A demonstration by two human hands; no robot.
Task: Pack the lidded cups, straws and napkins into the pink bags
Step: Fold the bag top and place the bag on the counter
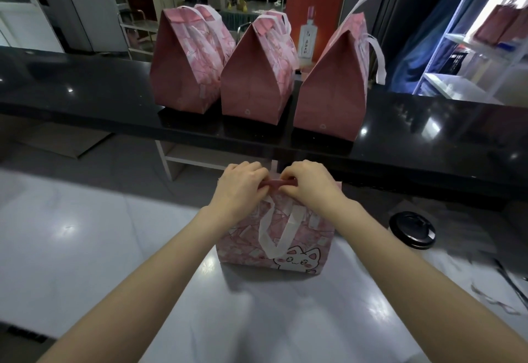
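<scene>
Both our hands pinch the rolled top of the near pink bag (274, 237). Our left hand (240, 188) and our right hand (307, 188) sit side by side, almost touching, with fingers and thumbs curled onto the dark pink fold (281, 184) between them.

The bag stands upright on the white table (85, 234), in the middle of the view, and our forearms reach toward it from 7 and 5 o'clock. A white handle loop (275, 234) hangs down the side facing us. A cartoon cat (300, 259) is printed near the bottom right corner of that side.

At 3 o'clock from the bag, apart from it, a lidded cup (411, 229) with a black lid stands on the same table. Thin dark items (508, 279) lie at 4 o'clock near the right edge, too blurred for us to identify.

At 12 o'clock, beyond the bag, a glossy black counter (71, 91) runs across the view. Three more pink bags stand on it in a row with their tops folded shut: the left bag (185, 68), the middle bag (254, 76) and the right bag (328, 88). The first two touch or nearly touch, and white handles show at their tops.

Behind them, at 12 o'clock, hangs a red poster (317, 5) showing a bottle. A white shelf unit (471, 48) stands at 2 o'clock.
</scene>
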